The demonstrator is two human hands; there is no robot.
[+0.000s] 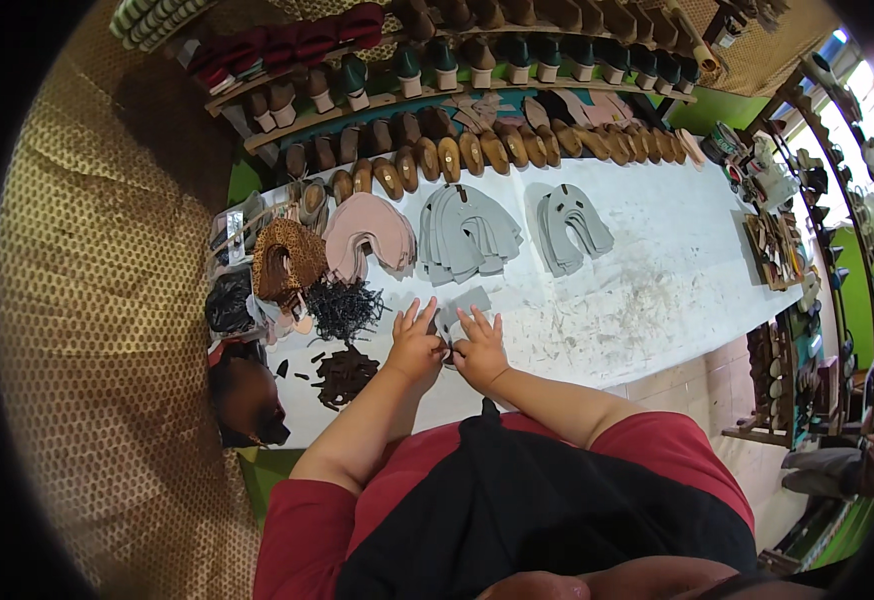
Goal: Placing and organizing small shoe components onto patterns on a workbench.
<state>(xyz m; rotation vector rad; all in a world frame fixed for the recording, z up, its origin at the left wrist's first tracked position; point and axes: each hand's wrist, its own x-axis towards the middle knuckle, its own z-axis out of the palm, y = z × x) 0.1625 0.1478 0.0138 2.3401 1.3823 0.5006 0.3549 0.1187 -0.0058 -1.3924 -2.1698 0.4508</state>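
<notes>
My left hand (416, 343) and my right hand (480, 347) meet close together over the near part of the white table. Thumbs and forefingers pinch at a small grey shoe-upper piece (472, 299), while the other fingers point forward. Much of that piece is hidden under my hands. Beyond them lies a fanned stack of grey U-shaped uppers (462, 235), with a smaller grey stack (570, 230) to its right. Left of these are pink uppers (367, 232) and leopard-print pieces (287, 260). Dark strips (345, 309) are heaped beside my left hand, near a pile of brown strips (348, 377).
Wooden shoe lasts (472, 152) line the table's far edge, below racks holding more shoes and lasts (447, 68). A box of tools (777, 250) stands at the right end. Shoe shelves (837, 170) rise further right. A woven wall covering (117, 300) is on the left.
</notes>
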